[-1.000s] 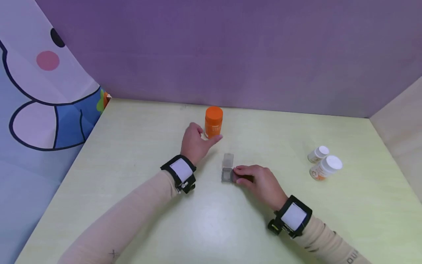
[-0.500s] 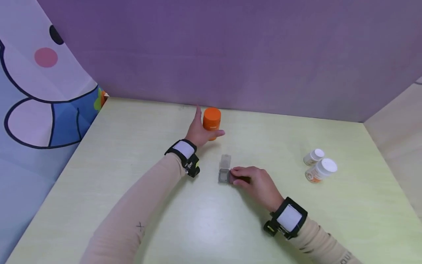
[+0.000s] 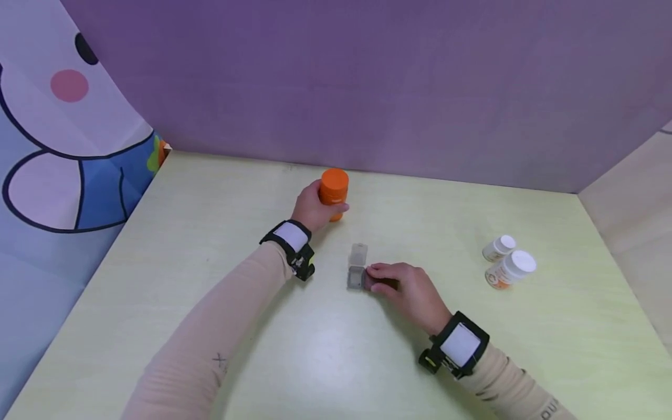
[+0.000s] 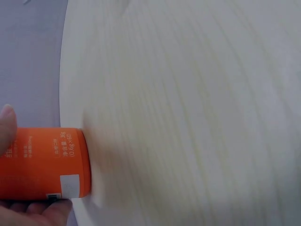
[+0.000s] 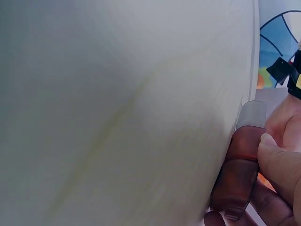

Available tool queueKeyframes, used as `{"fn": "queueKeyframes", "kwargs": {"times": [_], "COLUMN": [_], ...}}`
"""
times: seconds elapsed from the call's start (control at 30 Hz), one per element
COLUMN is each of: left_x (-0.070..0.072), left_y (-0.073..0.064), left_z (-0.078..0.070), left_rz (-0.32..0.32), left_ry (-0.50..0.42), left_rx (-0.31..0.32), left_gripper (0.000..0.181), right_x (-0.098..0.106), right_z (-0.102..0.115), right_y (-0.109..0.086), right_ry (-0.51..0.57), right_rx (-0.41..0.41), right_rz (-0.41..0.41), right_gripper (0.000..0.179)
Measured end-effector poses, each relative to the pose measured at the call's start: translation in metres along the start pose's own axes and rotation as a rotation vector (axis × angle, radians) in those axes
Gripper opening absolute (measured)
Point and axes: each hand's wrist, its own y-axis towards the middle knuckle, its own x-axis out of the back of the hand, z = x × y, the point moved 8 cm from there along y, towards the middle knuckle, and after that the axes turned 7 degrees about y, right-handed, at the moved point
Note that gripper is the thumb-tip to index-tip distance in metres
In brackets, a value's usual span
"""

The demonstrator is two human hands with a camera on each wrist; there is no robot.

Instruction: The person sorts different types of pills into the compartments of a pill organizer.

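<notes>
**Jar (image 3: 334, 181) in my left hand (image 3: 311, 211), case (image 3: 356, 278) in my right hand (image 3: 415, 289)**

My left hand has the orange jar around its body, the thumb on the near side and the fingers curled around the left and back. The gap in that grip is just as wide as the jar. The jar is upright at the far part of the table (image 3: 325, 350), about midway across, close to the purple wall (image 3: 341, 81). Its lid is on. From my left wrist I see white print on its side and a pale sticker (image 4: 70, 186) near the base; I cannot tell whether the base touches the table.

My right hand pinches the dark red part of the case, thumb on the near side, fingers on the far side, the gap narrow. The case is nearer than the jar and a little to its right. Its left end is a clear compartment, sticking out past my fingertips, with the clear flap (image 3: 359, 254) turned back to the far side. I cannot make out anything inside.

Well to the right stand two white bottles with white caps, just beside each other: the small bottle (image 3: 499, 248) farther and left, the big bottle (image 3: 510, 270) nearer and right.
</notes>
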Motion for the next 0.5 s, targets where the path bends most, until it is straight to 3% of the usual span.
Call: {"fn": "queueKeyframes", "kwargs": {"times": [0.23,0.5], "left_x": [0.011,0.022], "left_y": [-0.009,-0.021], "left_z": [0.001,0.015], "left_rz": [0.025,0.059], "left_ry": [0.023,0.020], "left_rx": [0.003,-0.050], "left_gripper": [0.057,0.055], "right_x": [0.005,0.004], "right_z": [-0.003,-0.003], "right_y": [-0.001,-0.002], "right_ry": [-0.006,-0.003], "right_rx": [-0.023,-0.038], "right_rz": [-0.008,-0.011], "right_gripper": [0.038,0.038]}}
